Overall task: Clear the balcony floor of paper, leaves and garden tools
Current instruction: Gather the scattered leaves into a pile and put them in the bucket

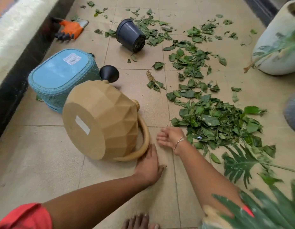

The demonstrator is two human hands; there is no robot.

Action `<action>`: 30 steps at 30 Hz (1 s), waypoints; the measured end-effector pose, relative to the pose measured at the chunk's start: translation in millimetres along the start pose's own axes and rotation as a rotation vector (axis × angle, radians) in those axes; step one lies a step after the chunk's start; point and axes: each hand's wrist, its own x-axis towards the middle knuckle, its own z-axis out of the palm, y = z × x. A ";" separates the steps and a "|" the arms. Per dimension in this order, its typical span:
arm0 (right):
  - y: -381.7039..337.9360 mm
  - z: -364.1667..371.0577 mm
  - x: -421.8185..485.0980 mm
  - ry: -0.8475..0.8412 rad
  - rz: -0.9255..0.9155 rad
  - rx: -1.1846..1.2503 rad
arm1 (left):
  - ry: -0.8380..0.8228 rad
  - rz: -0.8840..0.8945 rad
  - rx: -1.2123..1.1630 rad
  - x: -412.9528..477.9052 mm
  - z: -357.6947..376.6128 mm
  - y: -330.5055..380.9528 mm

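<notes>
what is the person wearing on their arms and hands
No gloves or rings show. Above the left hand the arm is uncovered up to a red sleeve near the shoulder. The right hand has a thin silvery chain bracelet at the wrist, and no sleeve shows.

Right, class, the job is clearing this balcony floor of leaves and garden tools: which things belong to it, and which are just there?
Part of the job: scattered leaves, tan watering can, orange glove, dark plastic pot.
Just there: white planter, grey pot, green plant.
</notes>
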 end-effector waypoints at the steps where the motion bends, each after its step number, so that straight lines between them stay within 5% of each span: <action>1: -9.0 -13.0 7.5 0.046 -0.033 -0.002 | -0.005 0.018 0.006 2.5 0.0 3.1; 7: -24.4 -93.7 25.8 0.506 -0.367 -0.293 | 0.033 0.068 0.073 47.7 -10.9 39.6; 11: 27.2 -118.3 -12.6 0.705 -0.296 -0.575 | 0.043 0.072 0.029 88.9 -18.9 81.1; 17: 30.5 -120.7 -6.9 0.616 0.082 -0.665 | 0.044 0.067 0.094 138.8 -38.9 114.3; 25: -93.4 -120.6 93.3 0.538 0.063 -0.520 | -0.151 -0.048 0.058 186.4 -71.9 130.8; 30: -176.3 -153.9 80.4 0.322 -0.198 -0.755 | -0.216 -0.022 0.067 183.9 -78.4 131.0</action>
